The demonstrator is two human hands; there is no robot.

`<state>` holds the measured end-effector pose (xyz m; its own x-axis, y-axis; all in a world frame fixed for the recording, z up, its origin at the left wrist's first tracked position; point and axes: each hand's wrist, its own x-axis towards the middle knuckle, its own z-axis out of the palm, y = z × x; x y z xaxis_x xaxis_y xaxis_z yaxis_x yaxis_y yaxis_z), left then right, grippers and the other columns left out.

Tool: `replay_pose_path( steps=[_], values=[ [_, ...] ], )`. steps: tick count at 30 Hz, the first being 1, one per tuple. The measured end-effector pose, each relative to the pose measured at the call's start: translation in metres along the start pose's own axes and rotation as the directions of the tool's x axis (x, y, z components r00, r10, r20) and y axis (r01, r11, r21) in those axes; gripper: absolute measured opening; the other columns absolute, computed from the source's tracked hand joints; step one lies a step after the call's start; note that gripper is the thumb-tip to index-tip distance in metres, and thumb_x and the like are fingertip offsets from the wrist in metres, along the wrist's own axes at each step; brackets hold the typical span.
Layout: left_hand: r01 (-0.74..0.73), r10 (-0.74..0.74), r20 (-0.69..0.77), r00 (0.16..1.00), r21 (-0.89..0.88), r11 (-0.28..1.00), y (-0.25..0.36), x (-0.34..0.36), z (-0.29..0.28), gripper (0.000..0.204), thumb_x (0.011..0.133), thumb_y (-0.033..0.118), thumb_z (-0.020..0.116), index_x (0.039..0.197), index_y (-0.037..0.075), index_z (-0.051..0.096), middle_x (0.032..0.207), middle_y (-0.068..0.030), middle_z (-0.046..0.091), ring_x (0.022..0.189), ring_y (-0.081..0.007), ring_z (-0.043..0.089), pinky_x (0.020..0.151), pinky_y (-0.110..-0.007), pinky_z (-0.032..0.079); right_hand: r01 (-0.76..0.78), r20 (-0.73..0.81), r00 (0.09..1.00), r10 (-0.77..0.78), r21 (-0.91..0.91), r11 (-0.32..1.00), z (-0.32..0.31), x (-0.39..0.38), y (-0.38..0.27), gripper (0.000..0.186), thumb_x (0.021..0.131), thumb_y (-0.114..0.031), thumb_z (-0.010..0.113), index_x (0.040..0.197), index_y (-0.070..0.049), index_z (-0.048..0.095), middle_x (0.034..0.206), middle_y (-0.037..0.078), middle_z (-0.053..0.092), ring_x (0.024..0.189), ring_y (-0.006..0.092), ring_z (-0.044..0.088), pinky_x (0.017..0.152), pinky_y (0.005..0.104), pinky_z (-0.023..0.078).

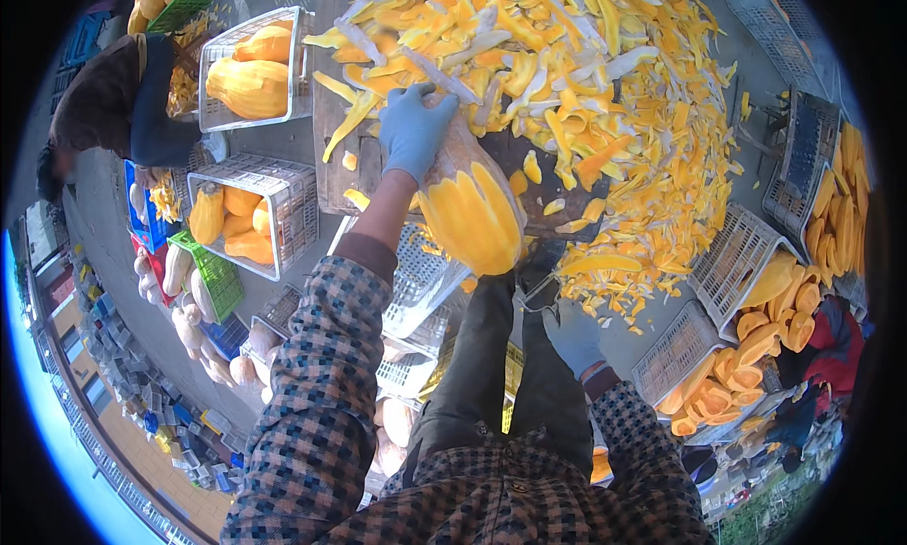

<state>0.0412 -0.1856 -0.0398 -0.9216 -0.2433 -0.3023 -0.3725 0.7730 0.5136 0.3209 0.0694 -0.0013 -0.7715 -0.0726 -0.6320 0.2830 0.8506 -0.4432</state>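
A large long-necked squash (482, 214) lies at the near edge of a dark wooden board (567, 191). Its thick lower end is peeled in orange-yellow strips, while its neck still has pale skin. My left hand (416, 129), in a grey-blue glove, is closed over the neck end. Lower right, beside my knee, my gloved right hand (572, 337) is closed on a peeler (537, 295); its thin metal frame shows near the squash's lower end, and its handle is mostly hidden. Yellow and whitish peelings (652, 148) are heaped beyond and right of the squash.
White crates of peeled squash (250, 87) stand to the left, with a green crate (215, 276) of unpeeled ones further out. A bent-over person (104, 101) is at far left. On the right are a white crate (742, 262) and piled orange squash pieces (723, 384). Another person in red (836, 347) is there.
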Motion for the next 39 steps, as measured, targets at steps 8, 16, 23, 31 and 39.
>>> replay_pose_path(
  steps=[8,16,23,31,39],
  values=[
    [0.009,-0.009,0.0,1.0,0.027,1.0,-0.003,-0.004,-0.001,0.057,0.08,0.052,0.071,0.121,0.013,0.072,0.124,-0.0149,0.061,0.114,-0.0385,0.058,0.096,-0.047,0.049,0.356,-0.162,0.913,-0.375,-0.136,0.925,-0.063,0.12,-0.099,0.027,0.095,-0.034,0.061,0.096,-0.007,0.062,0.086,0.017,0.067,0.076,0.0359,0.071,0.065,0.0458,0.057],
    [-0.052,0.05,-0.037,0.998,-0.061,0.997,-0.021,0.005,0.0,0.055,0.08,0.048,0.074,0.12,0.011,0.072,0.127,-0.0149,0.061,0.116,-0.0354,0.06,0.1,-0.043,0.049,0.007,0.013,1.0,-0.007,0.069,0.998,-0.013,0.003,0.01,0.028,0.094,-0.035,0.063,0.097,-0.007,0.06,0.094,0.02,0.068,0.08,0.0388,0.068,0.072,0.0481,0.053],
    [-0.132,0.13,-0.024,0.991,-0.244,0.961,-0.055,-0.002,-0.012,0.046,0.086,0.036,0.074,0.119,0.005,0.071,0.126,-0.0167,0.062,0.116,-0.03,0.062,0.104,-0.038,0.046,0.378,-0.181,0.912,-0.368,0.025,0.925,-0.028,0.137,-0.097,0.03,0.095,-0.036,0.06,0.095,-0.007,0.061,0.086,0.016,0.069,0.076,0.0376,0.069,0.068,0.0485,0.055],
    [-0.082,0.071,-0.052,0.996,-0.252,0.964,-0.046,-0.007,-0.012,0.045,0.086,0.035,0.073,0.12,0.006,0.071,0.122,-0.0135,0.064,0.116,-0.0289,0.062,0.103,-0.039,0.046,0.005,0.059,0.998,-0.007,0.033,0.999,0.023,-0.005,-0.01,0.031,0.096,-0.039,0.06,0.095,-0.008,0.059,0.086,0.015,0.067,0.072,0.037,0.068,0.066,0.0474,0.055],
    [-0.099,0.091,0.043,0.995,0.24,0.966,-0.018,-0.007,-0.011,0.048,0.086,0.046,0.067,0.119,0.011,0.072,0.124,-0.0095,0.064,0.112,-0.0332,0.06,0.097,-0.045,0.049,0.296,-0.159,0.948,-0.276,0.116,0.948,-0.029,0.098,-0.079,0.031,0.097,-0.038,0.06,0.094,-0.006,0.061,0.087,0.019,0.068,0.079,0.0407,0.069,0.071,0.0509,0.054]
  ],
)
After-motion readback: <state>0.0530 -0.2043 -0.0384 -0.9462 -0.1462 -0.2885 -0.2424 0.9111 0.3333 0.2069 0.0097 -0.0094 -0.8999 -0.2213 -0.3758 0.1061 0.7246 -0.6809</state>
